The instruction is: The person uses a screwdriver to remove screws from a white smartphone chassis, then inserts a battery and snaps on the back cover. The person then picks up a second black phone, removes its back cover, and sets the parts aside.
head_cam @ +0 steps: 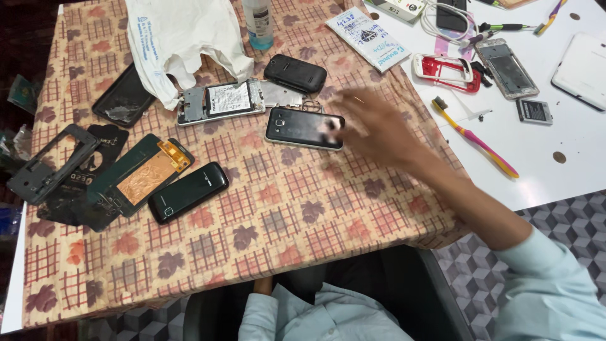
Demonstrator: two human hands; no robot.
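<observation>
Presently, the right hand [372, 123] hovers motion-blurred over the table [284, 221], fingers [347, 104] loosely spread and holding nothing, fingertips at the right end of one black smartphone [304, 127]. Beyond the fingers lie one opened phone chassis [221, 101] and one black back cover [295, 73]; well left, one black bar phone [187, 192]. Only the left sleeve [278, 309] shows.
</observation>
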